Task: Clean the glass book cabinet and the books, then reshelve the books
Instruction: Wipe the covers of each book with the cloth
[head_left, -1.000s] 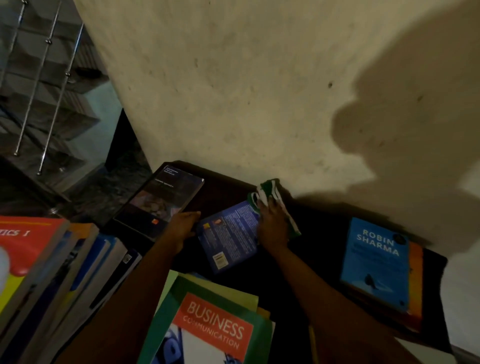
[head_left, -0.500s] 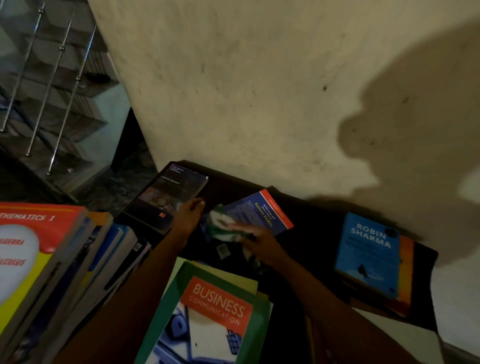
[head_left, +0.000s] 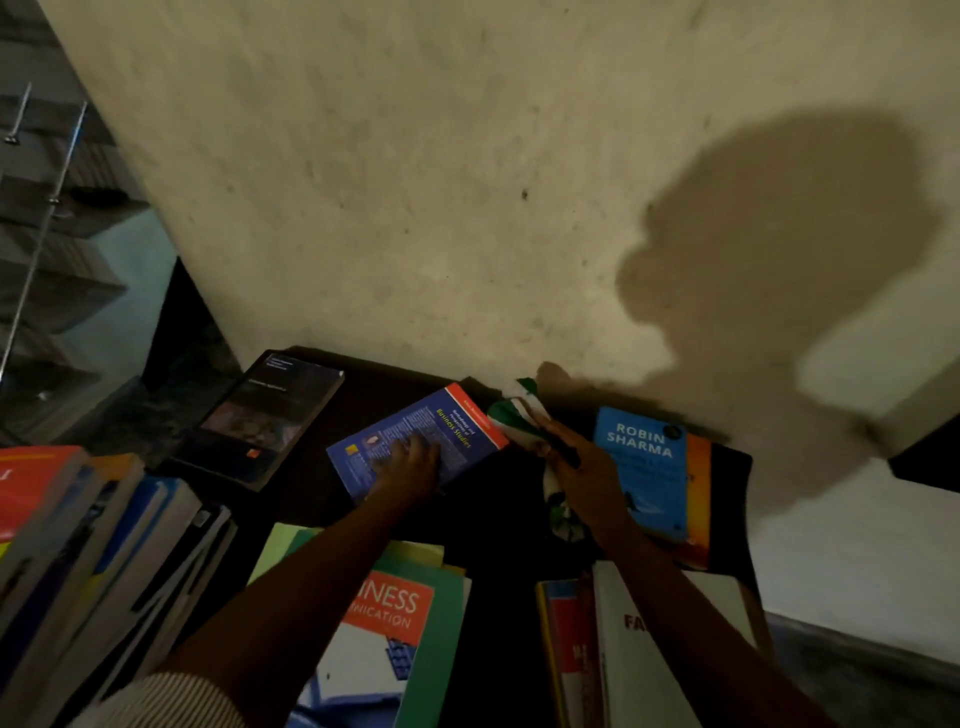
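Observation:
A blue Business Studies book (head_left: 441, 431) with a red spine edge lies flat on the dark table (head_left: 509, 525) near the wall. My left hand (head_left: 408, 465) rests on its near half, fingers spread on the cover. My right hand (head_left: 582, 467) grips a green and white cloth (head_left: 519, 410), lifted just off the book's right end, with part of the cloth hanging below the hand.
A dark book (head_left: 270, 415) lies to the left, a light blue Robin Sharma book (head_left: 649, 467) on an orange one to the right. A green Business Communication book (head_left: 400, 623) and a white book (head_left: 639, 649) lie near me. A slanted book stack (head_left: 88, 551) fills the left.
My right hand swept the cloth from the book's left part across to its right end and off it. My left hand moved from the book's left edge onto the cover.

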